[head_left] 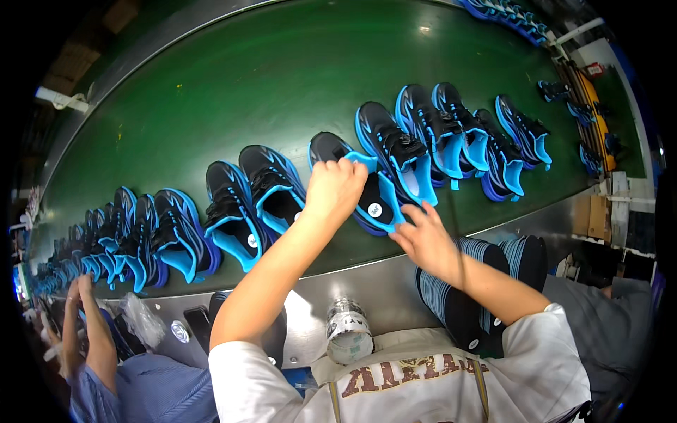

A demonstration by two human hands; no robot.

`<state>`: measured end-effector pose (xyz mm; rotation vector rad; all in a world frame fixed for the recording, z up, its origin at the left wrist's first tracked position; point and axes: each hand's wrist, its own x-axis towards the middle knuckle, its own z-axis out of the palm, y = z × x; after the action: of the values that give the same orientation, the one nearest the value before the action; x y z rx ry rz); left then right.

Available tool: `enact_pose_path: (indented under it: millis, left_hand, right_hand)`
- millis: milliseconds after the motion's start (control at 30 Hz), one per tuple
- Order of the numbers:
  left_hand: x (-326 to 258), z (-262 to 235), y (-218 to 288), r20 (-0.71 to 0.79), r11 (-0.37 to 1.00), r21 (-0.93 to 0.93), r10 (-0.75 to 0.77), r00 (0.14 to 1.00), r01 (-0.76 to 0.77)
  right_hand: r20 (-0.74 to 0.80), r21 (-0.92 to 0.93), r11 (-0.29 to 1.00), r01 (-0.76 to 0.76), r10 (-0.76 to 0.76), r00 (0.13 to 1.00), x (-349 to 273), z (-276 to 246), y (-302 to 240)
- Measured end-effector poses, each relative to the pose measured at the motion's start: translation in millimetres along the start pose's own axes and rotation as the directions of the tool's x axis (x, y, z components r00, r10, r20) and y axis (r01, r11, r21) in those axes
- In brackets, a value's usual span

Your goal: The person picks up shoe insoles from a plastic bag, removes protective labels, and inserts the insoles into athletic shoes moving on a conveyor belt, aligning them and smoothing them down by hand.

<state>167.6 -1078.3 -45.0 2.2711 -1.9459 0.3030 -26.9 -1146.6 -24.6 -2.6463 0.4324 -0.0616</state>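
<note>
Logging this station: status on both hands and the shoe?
Left hand gripping blue flap of the shoe. Right hand at its heel collar. Shoe on green surface, toe pointing away. Neighbouring shoe close on its right.

Smooth, lightly glossy conveyor belt (204, 92); shiny metal ledge (381, 273); matt sneaker (372, 193), apparently mostly cloth; crinkled, glossy clear plastic bag (141, 323).

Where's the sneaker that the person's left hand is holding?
In the head view, the black-and-blue sneaker is just right of middle on the green surface, with the left hand at its tongue and right hand by its heel.
</note>
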Motion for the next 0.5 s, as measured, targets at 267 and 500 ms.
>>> enact_pose_path:
  millis: [267,500]
  left_hand:
    - [-31,-43,-11,0.325,0.337,-0.831,-0.353,0.877,0.443]
    - [-20,-82,-15,0.442,-0.169,-0.895,-0.455,0.773,0.412]
  right_hand:
    - [-0.190,0.221,0.972,0.080,-0.037,0.981,6,30,-11]
    - [-0.215,0.335,0.935,0.111,-0.039,0.976,5,-7,-17]
